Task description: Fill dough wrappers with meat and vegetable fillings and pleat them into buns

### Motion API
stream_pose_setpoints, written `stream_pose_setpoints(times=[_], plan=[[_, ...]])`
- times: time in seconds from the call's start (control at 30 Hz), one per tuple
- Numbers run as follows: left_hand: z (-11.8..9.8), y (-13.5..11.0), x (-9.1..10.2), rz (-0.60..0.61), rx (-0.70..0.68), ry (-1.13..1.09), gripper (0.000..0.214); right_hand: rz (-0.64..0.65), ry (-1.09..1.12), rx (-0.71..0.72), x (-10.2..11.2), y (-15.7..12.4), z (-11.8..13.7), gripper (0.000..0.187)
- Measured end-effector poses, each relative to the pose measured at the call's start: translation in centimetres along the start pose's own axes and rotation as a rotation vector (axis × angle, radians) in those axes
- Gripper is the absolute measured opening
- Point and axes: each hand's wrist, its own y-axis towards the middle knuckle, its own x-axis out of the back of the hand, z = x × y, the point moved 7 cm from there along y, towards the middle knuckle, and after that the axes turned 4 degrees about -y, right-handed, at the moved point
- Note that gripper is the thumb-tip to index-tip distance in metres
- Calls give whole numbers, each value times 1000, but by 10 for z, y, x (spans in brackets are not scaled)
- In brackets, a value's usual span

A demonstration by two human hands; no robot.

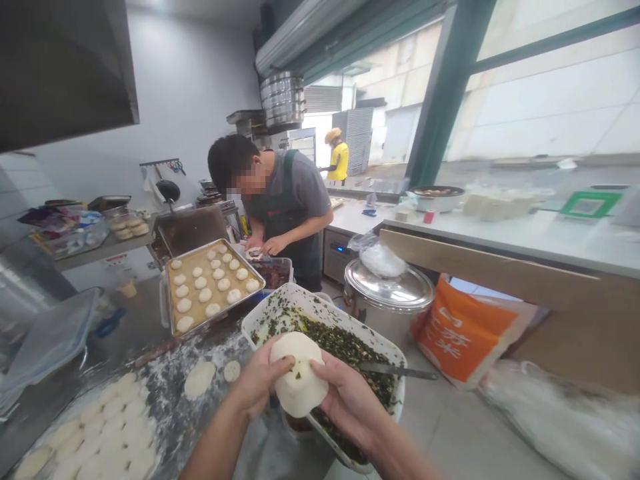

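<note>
Both my hands hold a white dough wrapper (299,375) cupped into a thick pouch, with dark specks of filling at its rim. My left hand (257,383) grips its left side, and my right hand (345,400) grips its right side. Just behind them, a white rectangular tub (350,321) holds chopped dark green filling, with a metal spatula (397,371) resting in it. Flattened dough discs (199,379) lie on the floured steel table (135,327) to my left. Several pale dough balls (105,427) fill the lower left corner.
A metal baking tray (220,317) of rows of buns sits beyond the tub. A co-worker (285,207) stands across the table working with both hands. A steel pot (387,293) and an orange sack (465,333) stand on the floor to the right.
</note>
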Motion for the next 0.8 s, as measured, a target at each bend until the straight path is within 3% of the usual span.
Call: stream_pose_setpoints(times=[0.1,0.2,0.33,0.5,0.57,0.63,0.73,0.8], plan=[[16,5,-12,58,106,-43,49,-51,-132,74,12,0,9,38],[25,13,-10,-6,32,130,39,-90,-407,189,22,1,21,34],[37,22,-3,-138,-76,284,30,-121,-997,361,25,-3,42,26],[53,24,0,-224,17,-283,41,-94,-1514,413,34,-7,73,25],[54,23,5,-271,28,-496,54,-125,-1742,370,50,-9,87,25],[52,23,11,-276,13,-635,64,-148,-2001,223,74,-12,95,22],[51,25,17,-198,19,-761,69,-116,-2331,-64,111,-21,96,14],[53,27,19,-151,46,-807,64,-71,-2449,-146,125,-26,94,11]])
